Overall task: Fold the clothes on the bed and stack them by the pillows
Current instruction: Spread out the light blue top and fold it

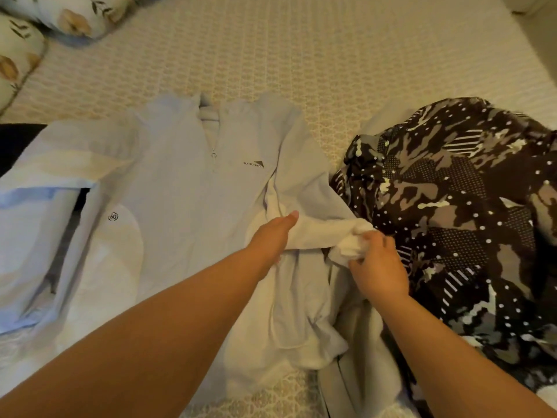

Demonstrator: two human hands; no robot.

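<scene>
A light blue zip-neck top [193,182] lies face up across the middle of the bed, collar toward the far side. Its right sleeve [313,227] is drawn across the body. My left hand [272,235] lies flat on that sleeve with fingers straight. My right hand [376,263] grips the bunched white cuff [352,239] at the sleeve's end. To the right sits a heap of dark camouflage-print clothing [470,212] with white dots.
Two floral pillows [54,16] lie at the far left corner. Another pale blue garment [33,236] lies at the left, with a dark item under it. The patterned cream bedspread [331,55] stretches beyond the clothes; the bed's edge shows at the far right.
</scene>
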